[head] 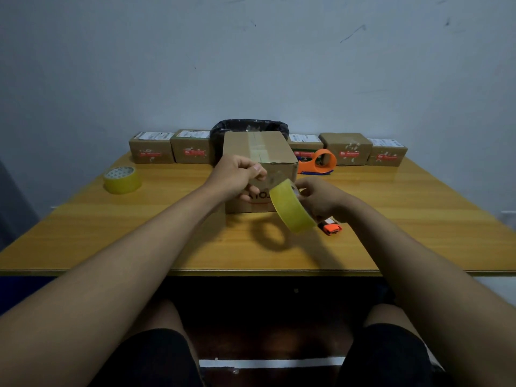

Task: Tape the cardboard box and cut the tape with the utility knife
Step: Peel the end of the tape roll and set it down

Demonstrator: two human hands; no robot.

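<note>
A brown cardboard box [268,148] stands mid-table, with strips of tape along its top seam. In front of it my right hand [321,198] holds a yellowish roll of tape [291,209] off the table. My left hand [237,175] pinches the loose clear end of the tape, pulled up from the roll near the box's front top edge. An orange utility knife [332,228] lies on the table just right of the roll, partly hidden by my right wrist.
A second tape roll [122,180] lies at the table's left. An orange tape dispenser [318,162] sits right of the box. Several small labelled boxes [152,150] line the back edge, with a black-lined bin [248,127] behind. The wooden table's front edge [251,272] is near my knees.
</note>
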